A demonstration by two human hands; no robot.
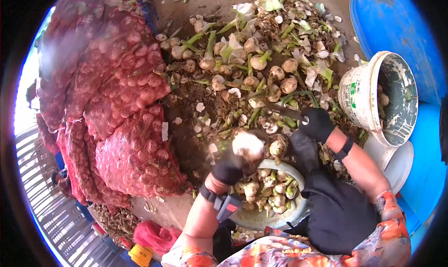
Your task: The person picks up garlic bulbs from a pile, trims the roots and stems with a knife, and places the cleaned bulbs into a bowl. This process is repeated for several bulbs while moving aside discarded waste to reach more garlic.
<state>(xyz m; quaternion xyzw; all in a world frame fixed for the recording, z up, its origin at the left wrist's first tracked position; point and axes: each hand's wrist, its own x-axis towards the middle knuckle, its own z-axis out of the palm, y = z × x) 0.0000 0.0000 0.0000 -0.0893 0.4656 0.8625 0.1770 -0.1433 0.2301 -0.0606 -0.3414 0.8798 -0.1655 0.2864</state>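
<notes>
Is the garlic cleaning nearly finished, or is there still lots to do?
Partly done. Trimmed bulbs already fill the bowl in the lap, and red mesh sacks are packed full. Right now the left hand holds one bulb while the right hand grips a knife. A big pile of untrimmed garlic with green stalks remains, so lots is left.

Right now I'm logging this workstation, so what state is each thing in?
Left hand: gloved, gripping a garlic bulb.
Right hand: gloved, holding a knife.
Basin: partly filled with bulbs.
White bucket: tipped on its side, nearly empty.
Red mesh sacks: full, stacked.
</notes>
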